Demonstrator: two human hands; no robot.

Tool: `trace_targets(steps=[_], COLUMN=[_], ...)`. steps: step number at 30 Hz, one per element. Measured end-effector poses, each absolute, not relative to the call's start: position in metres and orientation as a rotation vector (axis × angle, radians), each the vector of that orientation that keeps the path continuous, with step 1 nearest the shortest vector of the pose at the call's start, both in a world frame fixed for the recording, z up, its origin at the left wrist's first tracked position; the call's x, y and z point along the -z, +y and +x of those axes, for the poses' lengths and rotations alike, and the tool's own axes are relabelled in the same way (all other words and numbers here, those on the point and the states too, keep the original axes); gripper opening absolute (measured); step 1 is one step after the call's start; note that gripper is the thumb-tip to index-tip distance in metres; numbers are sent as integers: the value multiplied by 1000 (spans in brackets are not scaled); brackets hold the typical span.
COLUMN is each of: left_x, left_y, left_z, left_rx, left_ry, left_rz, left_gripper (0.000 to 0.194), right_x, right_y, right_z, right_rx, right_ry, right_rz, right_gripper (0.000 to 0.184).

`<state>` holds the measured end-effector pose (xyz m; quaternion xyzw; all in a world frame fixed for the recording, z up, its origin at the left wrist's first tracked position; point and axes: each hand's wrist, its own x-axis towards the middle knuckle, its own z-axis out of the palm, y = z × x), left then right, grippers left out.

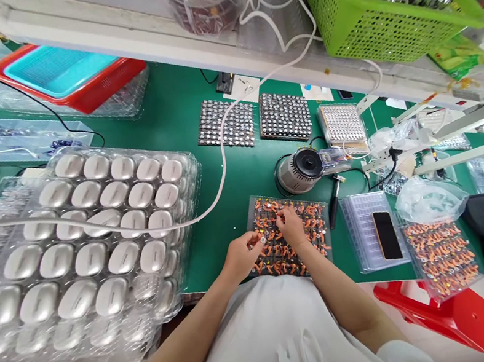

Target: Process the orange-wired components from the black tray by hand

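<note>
A dark tray [317,208] filled with several small orange-wired parts lies on the green table right in front of me. My left hand [243,254] rests at the tray's left edge, fingers pinched on a small round silver part [262,240]. My right hand [291,226] hovers over the middle of the tray, fingertips pinched together on something too small to make out among the orange parts.
Stacked clear trays of grey oval shells [71,248] fill the left. A white cable [209,208] crosses them. Behind the tray stand a round metal device [300,169] and trays of small silver parts [226,122]. A phone [386,234] and another orange-part tray [443,258] lie right. A green basket [372,14] sits on the shelf.
</note>
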<state>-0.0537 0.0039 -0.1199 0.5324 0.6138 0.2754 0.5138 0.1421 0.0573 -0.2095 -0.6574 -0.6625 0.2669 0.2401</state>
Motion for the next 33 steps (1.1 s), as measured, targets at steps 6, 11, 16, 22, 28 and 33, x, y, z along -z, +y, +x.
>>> trace_targets(steps=[6,11,16,22,28,33], left_x=[121,116,98,67,39,31], left_y=[5,7,6,3,-1,-7], left_z=[-52,-53,-50,-38,-31,-28], left_rx=[-671,-704,-739,-709,-738,-782], left_ry=[1465,1462,1402,1254,1217,1225], left_rz=[1260,1207,1194,1216,1454,1718], left_gripper=[24,28,29,34,30,28], right_x=[204,172,118,47,6,5], right_y=[55,41,16,-6,-12,-11], right_z=[136,146,165,160,153,148], right_rx=[-800,-866,-1050,-1491,-1257,-1428], right_ry=[-1783,-1621,-1424,-1153,-1416,-1246], right_rz=[-1775,-1757,-1744,-1484,-1490,-1500], right_gripper=[12,17,24,19,19,11])
